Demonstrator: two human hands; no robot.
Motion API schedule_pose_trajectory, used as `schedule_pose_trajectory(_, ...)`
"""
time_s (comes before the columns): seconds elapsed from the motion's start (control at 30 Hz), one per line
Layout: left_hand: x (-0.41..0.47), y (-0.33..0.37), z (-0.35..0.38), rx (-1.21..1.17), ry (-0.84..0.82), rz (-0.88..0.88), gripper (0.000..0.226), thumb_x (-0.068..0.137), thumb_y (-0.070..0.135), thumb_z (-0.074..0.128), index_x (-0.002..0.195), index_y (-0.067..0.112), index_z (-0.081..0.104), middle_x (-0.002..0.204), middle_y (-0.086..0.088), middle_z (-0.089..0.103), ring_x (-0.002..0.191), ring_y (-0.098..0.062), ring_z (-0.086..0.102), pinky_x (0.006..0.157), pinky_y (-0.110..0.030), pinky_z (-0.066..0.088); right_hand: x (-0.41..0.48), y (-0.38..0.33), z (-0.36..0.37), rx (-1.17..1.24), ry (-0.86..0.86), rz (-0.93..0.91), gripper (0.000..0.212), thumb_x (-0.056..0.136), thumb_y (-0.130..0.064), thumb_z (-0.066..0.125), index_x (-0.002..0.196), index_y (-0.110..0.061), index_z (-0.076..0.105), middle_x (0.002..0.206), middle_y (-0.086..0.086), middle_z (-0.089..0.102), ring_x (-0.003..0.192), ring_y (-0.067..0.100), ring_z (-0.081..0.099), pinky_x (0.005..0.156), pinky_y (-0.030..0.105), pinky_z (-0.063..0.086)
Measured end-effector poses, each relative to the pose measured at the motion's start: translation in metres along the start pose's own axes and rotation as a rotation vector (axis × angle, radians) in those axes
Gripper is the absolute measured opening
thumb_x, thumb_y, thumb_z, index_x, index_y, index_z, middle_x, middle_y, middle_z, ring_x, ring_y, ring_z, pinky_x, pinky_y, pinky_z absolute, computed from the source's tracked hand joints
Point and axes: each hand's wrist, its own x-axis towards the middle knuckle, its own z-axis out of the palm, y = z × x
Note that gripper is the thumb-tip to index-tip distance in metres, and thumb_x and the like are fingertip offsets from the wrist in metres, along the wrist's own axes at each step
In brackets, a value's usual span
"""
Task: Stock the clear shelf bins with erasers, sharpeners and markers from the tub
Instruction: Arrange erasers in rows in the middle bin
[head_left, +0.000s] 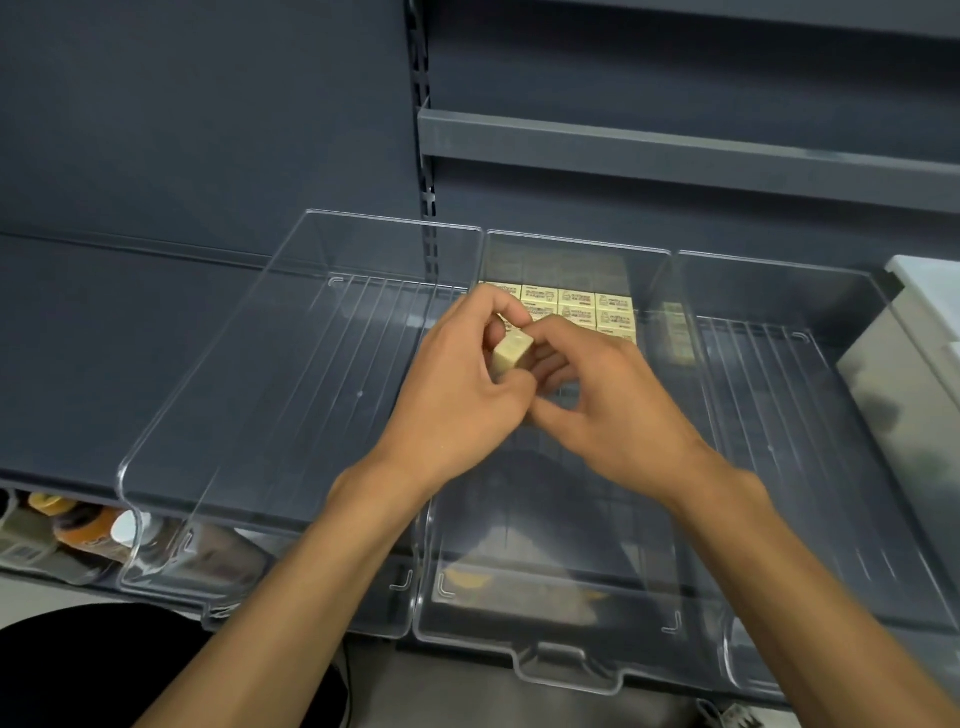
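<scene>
Three clear shelf bins sit side by side on a dark shelf. The middle bin (571, 670) has cream boxed erasers (576, 306) lined up in rows at its back. Above that bin my left hand (457, 384) grips a small stack of cream erasers (511, 353), fingers curled round it. My right hand (602, 395) meets it from the right, its fingertips pinching the top of the same stack. The left bin (156, 519) and the right bin (810, 415) look bare inside.
A pale grey tub (914, 374) stands at the right edge beside the right bin. Dark shelf boards (675, 150) run above. Under the shelf at lower left lie bottles and packaged goods (78, 525).
</scene>
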Motion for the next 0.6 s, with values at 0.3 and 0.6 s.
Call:
schedule_pose_trajectory(0.3, -0.008, 0.004, -0.005, 0.116, 0.007, 0.072, 0.03, 0.086, 0.003, 0.06, 0.105, 0.026, 0.06, 0.087, 0.009, 0.055, 0.082, -0.007, 0.054, 0.076, -0.011, 0.04, 0.008, 0.011, -0.021, -0.202, 0.097, 0.307, 0.024, 0.079, -0.018, 0.07, 0.098, -0.024, 0.056, 0.072, -0.009, 0.061, 0.068, 0.013, 0.062, 0.068, 0.033, 0.052)
schedule_pose_trajectory(0.6, -0.019, -0.008, -0.022, 0.451, 0.0, 0.142, 0.019, 0.086, 0.022, 0.056, 0.102, 0.028, 0.064, 0.098, 0.014, 0.049, 0.102, -0.004, 0.044, 0.091, -0.02, 0.034, 0.044, 0.03, 0.011, -0.453, -0.133, 0.383, 0.019, 0.087, -0.021, 0.062, 0.105, -0.014, 0.066, 0.097, 0.011, 0.067, 0.098, 0.031, 0.061, 0.079, 0.035, 0.052)
